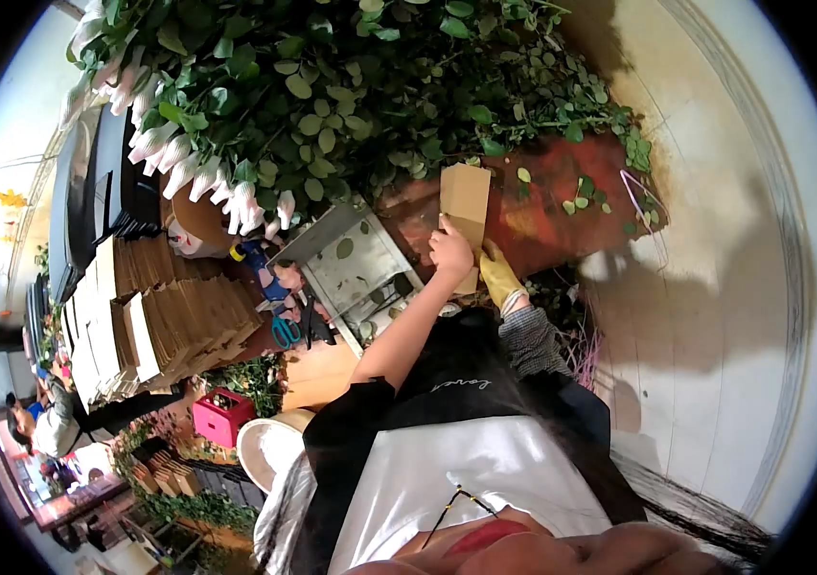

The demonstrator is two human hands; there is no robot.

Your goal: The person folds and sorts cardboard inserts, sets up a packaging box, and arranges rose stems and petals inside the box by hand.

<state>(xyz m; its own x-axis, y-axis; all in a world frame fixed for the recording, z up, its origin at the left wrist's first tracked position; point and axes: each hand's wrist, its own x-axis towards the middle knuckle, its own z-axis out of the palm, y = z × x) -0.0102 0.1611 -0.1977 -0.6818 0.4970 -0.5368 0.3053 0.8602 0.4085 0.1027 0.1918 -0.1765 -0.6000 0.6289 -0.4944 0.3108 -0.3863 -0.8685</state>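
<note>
A folded strip of brown cardboard [466,196] lies on the red worktop in front of me. My bare left hand [451,247] is on its lower left part, the fingers bent against it and the index finger reaching up the strip. At its lower right edge, my right hand [499,275] in a yellow glove closes on the cardboard, partly hidden behind it. Leafy rose stems with pale, net-wrapped heads [178,158] are heaped just beyond the strip. Left of my forearm sits a shallow metal tray [370,254] with loose leaves in it.
Stacks of folded cardboard [173,321] stand at the left, near blue-handled scissors [286,333]. The red worktop [542,216] carries scattered leaves. Below are a pink stool [222,416] and a white bucket [269,448]. A pale wall [705,278] runs along the right. Another person [54,426] is far left.
</note>
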